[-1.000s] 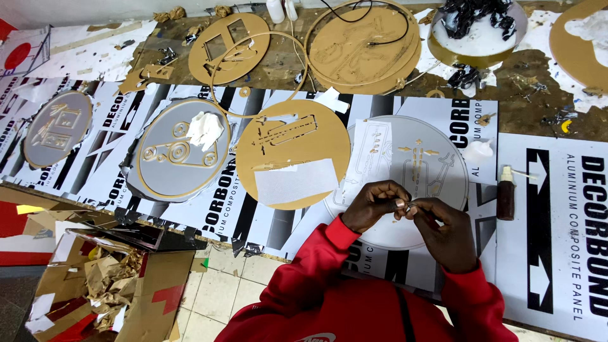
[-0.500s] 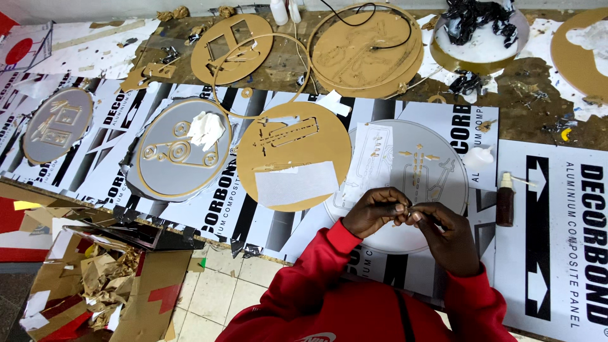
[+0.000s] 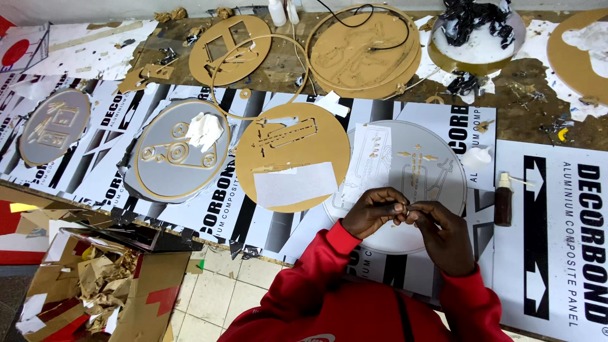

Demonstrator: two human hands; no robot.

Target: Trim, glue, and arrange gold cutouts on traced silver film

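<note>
Both hands pinching a small gold piece above the pale disc.

The fingers of my left hand and those of my right hand are pressed together on a tiny gold piece; I cannot tell its shape. It hangs over the pale round disc, where a few gold cut-outs already sit at 12 o'clock from my hands, most outlines unfilled. At 10 o'clock lies a gold stencil disc; at 3 o'clock a brown bottle stands on the desk. I judge the inlay barely started.
</note>
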